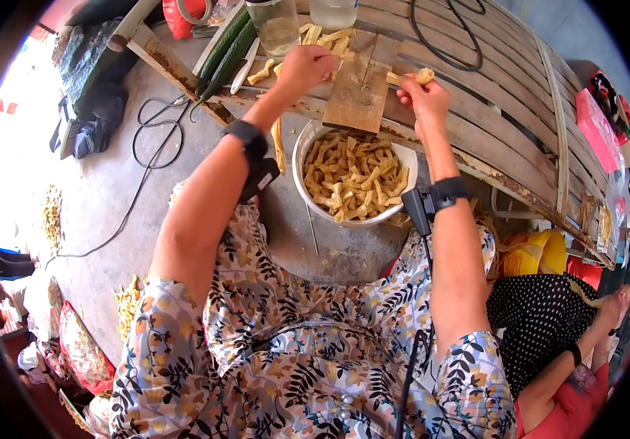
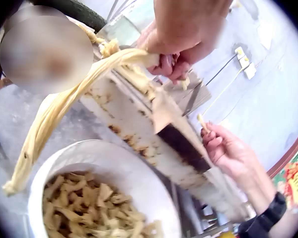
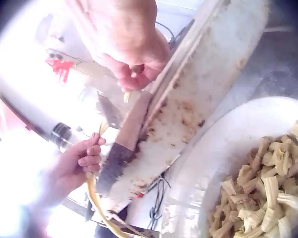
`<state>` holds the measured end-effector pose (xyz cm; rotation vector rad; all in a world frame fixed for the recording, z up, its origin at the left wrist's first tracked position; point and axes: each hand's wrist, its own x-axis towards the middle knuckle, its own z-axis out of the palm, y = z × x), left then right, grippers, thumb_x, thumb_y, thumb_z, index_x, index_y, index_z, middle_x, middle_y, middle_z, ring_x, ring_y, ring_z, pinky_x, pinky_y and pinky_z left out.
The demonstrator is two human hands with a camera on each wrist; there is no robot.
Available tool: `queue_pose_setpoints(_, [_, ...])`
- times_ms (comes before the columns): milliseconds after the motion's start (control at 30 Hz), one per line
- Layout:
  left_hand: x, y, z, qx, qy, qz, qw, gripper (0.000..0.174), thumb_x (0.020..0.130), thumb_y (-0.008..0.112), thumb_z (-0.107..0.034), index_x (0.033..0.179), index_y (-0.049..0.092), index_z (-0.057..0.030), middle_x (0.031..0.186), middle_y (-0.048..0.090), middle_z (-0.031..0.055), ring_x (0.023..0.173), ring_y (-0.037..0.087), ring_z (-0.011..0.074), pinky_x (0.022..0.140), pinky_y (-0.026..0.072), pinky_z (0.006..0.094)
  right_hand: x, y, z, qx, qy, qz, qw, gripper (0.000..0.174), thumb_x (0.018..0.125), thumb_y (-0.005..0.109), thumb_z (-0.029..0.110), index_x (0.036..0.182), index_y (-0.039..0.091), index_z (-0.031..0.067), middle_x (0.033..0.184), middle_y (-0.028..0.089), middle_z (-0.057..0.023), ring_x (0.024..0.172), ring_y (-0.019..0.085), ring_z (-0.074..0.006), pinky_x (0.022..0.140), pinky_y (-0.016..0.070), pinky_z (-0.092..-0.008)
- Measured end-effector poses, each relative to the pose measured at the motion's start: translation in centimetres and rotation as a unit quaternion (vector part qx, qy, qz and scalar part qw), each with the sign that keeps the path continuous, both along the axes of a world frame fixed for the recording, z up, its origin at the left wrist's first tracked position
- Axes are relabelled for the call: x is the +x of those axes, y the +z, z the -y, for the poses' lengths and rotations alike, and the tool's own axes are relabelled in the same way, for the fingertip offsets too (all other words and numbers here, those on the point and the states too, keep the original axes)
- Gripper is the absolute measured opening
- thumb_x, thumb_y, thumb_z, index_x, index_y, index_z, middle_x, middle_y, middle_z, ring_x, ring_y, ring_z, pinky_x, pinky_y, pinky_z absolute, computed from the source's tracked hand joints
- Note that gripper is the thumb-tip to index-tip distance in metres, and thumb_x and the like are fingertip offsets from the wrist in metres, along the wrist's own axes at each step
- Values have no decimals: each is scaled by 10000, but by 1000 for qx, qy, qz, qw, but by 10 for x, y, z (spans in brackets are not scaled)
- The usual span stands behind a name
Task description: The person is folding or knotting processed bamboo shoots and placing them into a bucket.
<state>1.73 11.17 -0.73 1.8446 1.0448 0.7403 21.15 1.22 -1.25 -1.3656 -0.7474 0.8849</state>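
My left hand [image 1: 307, 67] grips a long yellowish twisted strip [image 2: 64, 99] near its end, and the rest hangs past the bench edge. Between my right thumb and fingers is a short piece of the same stuff [image 1: 423, 76]; the right hand [image 1: 429, 102] is at the right of a wooden board [image 1: 353, 102]. An upright blade, seen in the left wrist view [image 2: 192, 101], stands at the board between the hands. Below the board, a white tub [image 1: 302, 172] holds many short pieces [image 1: 351, 175].
Cucumbers [image 1: 227, 58], a white-handled tool [image 1: 244, 67], a glass jar [image 1: 278, 29] and more strips lie on the slatted bench [image 1: 505, 139] at left. A black cable [image 1: 468, 44] lies behind. Another person's arm [image 1: 585, 344] is at lower right, near a yellow bucket [image 1: 541, 252].
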Motion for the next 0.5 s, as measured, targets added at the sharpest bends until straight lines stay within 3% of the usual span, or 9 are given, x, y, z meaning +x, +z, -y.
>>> queue_pose_setpoints(67, [-9, 14, 17, -123, -80, 85, 986, 222, 867, 508, -205, 903, 616, -15, 686, 529, -27, 564, 433, 32, 487, 337, 167, -3, 15, 20, -9, 41, -42, 998, 188, 768, 630, 88, 915, 601, -25, 762, 612, -68, 606, 586, -98, 538, 491, -214])
queue_pose_setpoints(167, [-20, 28, 47, -239, -172, 126, 947, 242, 892, 463, -195, 1010, 578, -17, 803, 559, -14, 625, 467, 47, 574, 391, 164, -17, 28, 54, -52, 161, 41, 985, 243, 775, 634, 119, 977, 597, -10, 790, 615, -65, 673, 591, -104, 623, 495, -224])
queue_pose_setpoints(200, [-20, 27, 56, -257, -184, 144, 938, 242, 891, 465, -193, 1017, 574, -17, 803, 562, -13, 625, 470, 48, 589, 400, 166, -16, 27, 67, -28, 207, 193, 959, 281, 779, 635, 144, 1017, 588, 4, 815, 615, -59, 715, 590, -122, 678, 487, -239])
queue_pose_setpoints(300, [-21, 31, 76, -246, -219, 124, 936, 230, 885, 472, -173, 1059, 529, -35, 826, 594, 8, 644, 504, 54, 652, 436, 185, -15, 26, 77, 67, 141, 309, 938, 303, 773, 645, 157, 1027, 581, 5, 833, 614, -57, 687, 587, -146, 678, 483, -251])
queue_pose_setpoints(333, [-19, 30, 83, -236, -230, 115, 937, 227, 885, 471, -170, 1065, 519, -41, 830, 600, 13, 645, 512, 56, 653, 438, 188, -18, 34, 77, 89, 116, 302, 942, 302, 772, 649, 156, 1015, 579, -9, 837, 612, -57, 667, 575, -118, 639, 482, -227])
queue_pose_setpoints(433, [-12, 36, 100, -194, -271, 66, 941, 219, 888, 468, -173, 1066, 486, -45, 844, 623, 38, 690, 566, 77, 659, 451, 208, -24, 33, 78, -11, 164, 66, 984, 262, 778, 635, 117, 992, 581, -23, 817, 612, -50, 651, 560, -84, 593, 475, -200])
queue_pose_setpoints(500, [-10, 35, 105, -197, -272, 57, 940, 227, 889, 468, -180, 1059, 483, -31, 843, 624, 44, 708, 580, 84, 659, 456, 217, -21, 31, 78, 18, 165, 38, 985, 213, 780, 619, 68, 965, 586, -32, 782, 610, -34, 646, 552, -57, 568, 470, -182])
